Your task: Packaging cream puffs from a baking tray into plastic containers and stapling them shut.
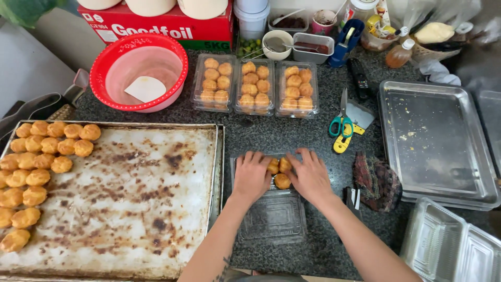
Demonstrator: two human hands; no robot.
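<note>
tray (156,209): scorched matt metal | clamshell box (274,216): clear glossy plastic | counter (271,133): speckled polished stone

My single head view looks steeply down, near, on the dark speckled stone counter (292,136); forearms enter from bottom centre, browned metal baking tray (135,198) fills lower left.

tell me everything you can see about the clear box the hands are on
The clear plastic clamshell box lies open on the dark speckled counter, just right of the big baking tray. Its ribbed, empty lid half points toward the person. The far half holds round golden pastries, three showing between the hands. The left hand and right hand lie flat over that half, covering its sides.
</note>
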